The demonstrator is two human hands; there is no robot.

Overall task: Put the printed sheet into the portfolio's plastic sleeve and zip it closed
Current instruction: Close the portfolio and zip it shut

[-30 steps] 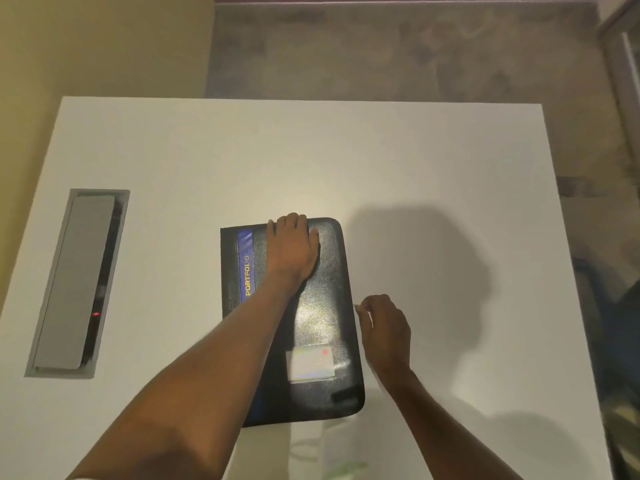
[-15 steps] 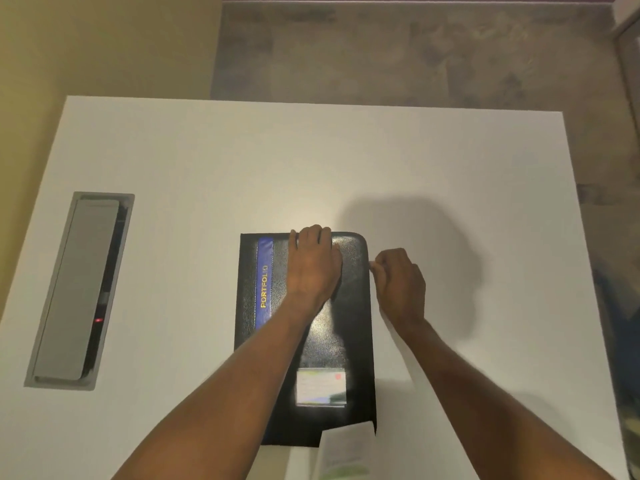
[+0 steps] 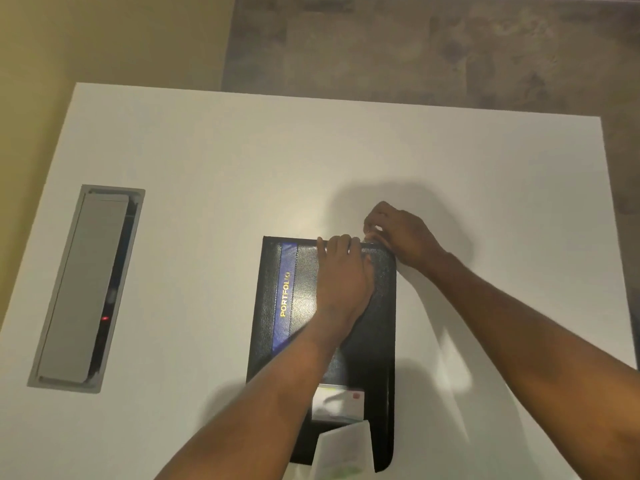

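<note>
A black portfolio [image 3: 294,344] with a blue stripe and gold lettering lies closed on the white table [image 3: 214,161]. My left hand [image 3: 343,275] presses flat on its cover near the far edge, fingers spread. My right hand [image 3: 398,233] is at the portfolio's far right corner, with fingers pinched on the zipper pull there. A small white label [image 3: 341,405] sits on the cover near me. The printed sheet is not visible; a whitish object [image 3: 341,452] blurs at the bottom edge.
A grey cable hatch [image 3: 86,285] is set into the table at the left, with a small red light inside. Beyond the table's far edge lies brownish carpet [image 3: 433,46]; a yellow wall stands at the left.
My right hand has travelled up the portfolio's right edge from its middle to the far right corner, pinching the zipper pull. My left hand stayed pressed on the cover.
</note>
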